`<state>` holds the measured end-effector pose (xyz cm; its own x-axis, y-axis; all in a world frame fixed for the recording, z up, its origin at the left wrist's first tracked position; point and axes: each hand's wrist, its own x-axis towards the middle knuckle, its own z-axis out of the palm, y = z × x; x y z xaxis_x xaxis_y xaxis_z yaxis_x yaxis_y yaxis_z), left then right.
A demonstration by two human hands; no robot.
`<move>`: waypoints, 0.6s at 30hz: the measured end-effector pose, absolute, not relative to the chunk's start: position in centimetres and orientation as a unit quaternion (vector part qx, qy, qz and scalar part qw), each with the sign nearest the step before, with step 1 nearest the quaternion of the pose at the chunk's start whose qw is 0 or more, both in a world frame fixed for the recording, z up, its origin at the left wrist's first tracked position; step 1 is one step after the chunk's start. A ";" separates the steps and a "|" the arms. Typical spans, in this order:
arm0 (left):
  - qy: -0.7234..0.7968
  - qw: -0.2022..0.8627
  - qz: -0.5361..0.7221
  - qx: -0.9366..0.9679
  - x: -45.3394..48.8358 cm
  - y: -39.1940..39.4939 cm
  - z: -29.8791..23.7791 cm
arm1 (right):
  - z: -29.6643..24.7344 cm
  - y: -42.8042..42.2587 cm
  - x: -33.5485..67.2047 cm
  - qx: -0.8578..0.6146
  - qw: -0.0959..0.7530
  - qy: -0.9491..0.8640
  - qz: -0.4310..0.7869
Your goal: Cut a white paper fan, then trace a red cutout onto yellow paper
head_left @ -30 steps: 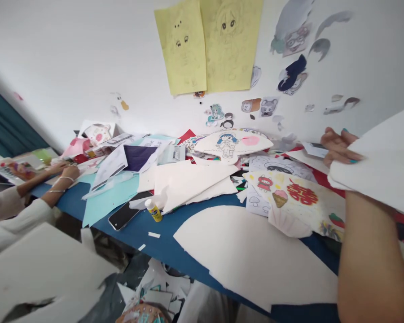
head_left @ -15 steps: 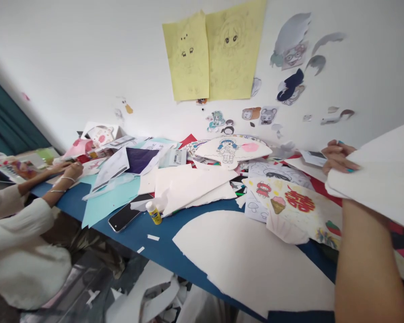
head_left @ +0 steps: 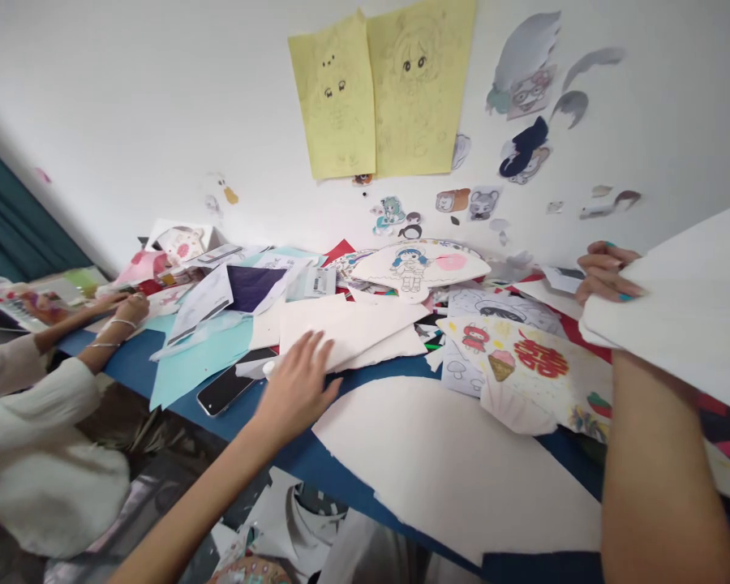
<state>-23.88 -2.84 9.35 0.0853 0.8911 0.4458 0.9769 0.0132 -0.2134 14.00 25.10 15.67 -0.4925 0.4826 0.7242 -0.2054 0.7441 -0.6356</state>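
Observation:
My left hand [head_left: 298, 377] reaches in from below with its fingers apart, over the lower edge of some cut white paper [head_left: 341, 328]; whether it touches the paper I cannot tell. It hides most of a glue stick [head_left: 268, 370], leaving only its white top showing. On the right, my right hand [head_left: 608, 272] is raised with its fingers wrapped round white paper sheets [head_left: 693, 308], which run out of view. A large fan-shaped white sheet [head_left: 462, 462] lies on the blue table [head_left: 304, 454] between my arms.
A phone [head_left: 228, 389] lies near the table's front edge. Painted fans [head_left: 414, 272] and paper piles cover the back. At left, a person's hands [head_left: 130, 312] rest by other papers. Yellow drawings [head_left: 422, 89] hang on the wall; paper scraps [head_left: 280, 511] sit below the table.
My left hand has come into view from below and moved over the white paper beside the glue stick, covering it. My right hand still holds its sheets, almost unmoved.

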 end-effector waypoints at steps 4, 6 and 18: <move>-0.682 0.198 0.057 -0.701 -22.6 3.1 7.9 | 15.2 25.5 14.0 -0.318 0.435 -0.839 -0.075; -0.671 0.205 0.075 -0.709 -22.5 5.1 7.7 | 14.8 26.5 14.2 -0.413 0.340 -0.781 -0.323; -0.587 0.278 0.094 -0.754 -22.7 7.7 17.3 | 13.5 29.4 15.3 -0.262 -0.140 0.103 -0.949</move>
<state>-22.71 7.68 17.25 0.2933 0.9380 0.1845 0.8332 -0.1563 -0.5304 15.28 29.41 13.48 -0.8238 0.2110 0.5261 -0.3188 -0.9399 -0.1223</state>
